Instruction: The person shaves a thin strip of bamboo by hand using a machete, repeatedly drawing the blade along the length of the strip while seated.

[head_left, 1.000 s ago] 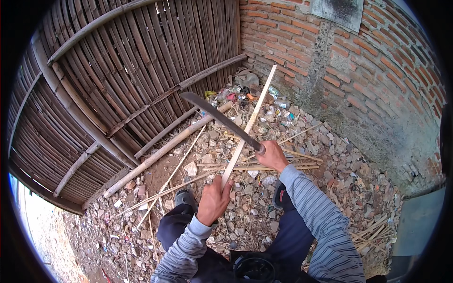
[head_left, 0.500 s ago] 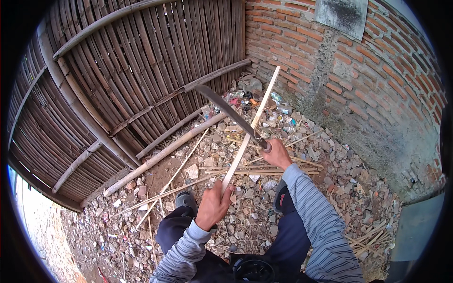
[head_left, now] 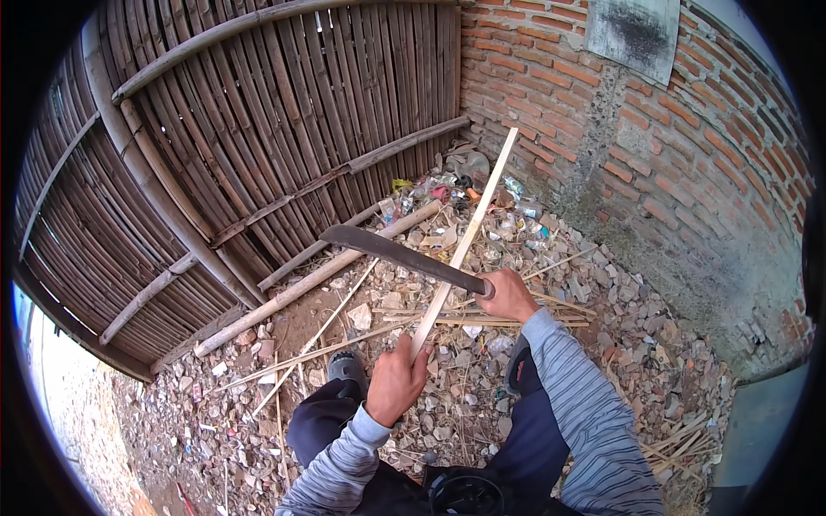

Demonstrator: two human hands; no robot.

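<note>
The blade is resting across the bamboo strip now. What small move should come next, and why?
Probably a short push of the blade down along the bamboo strip, away from the left hand. The right hand holds the handle with the blade crossing the strip above the left hand, which grips the strip's lower end, so cutting away from it looks safest.

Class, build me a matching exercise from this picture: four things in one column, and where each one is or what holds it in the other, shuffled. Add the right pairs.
Things
1. machete
2. pale bamboo strip
3. thick pole
4. brick wall

Places
A. gripped at its lower end by the left hand
B. lying on the rubble by the bamboo fence
C. standing at the upper right
D. held by its handle in the right hand

Pairs: 1-D, 2-A, 3-B, 4-C
</note>
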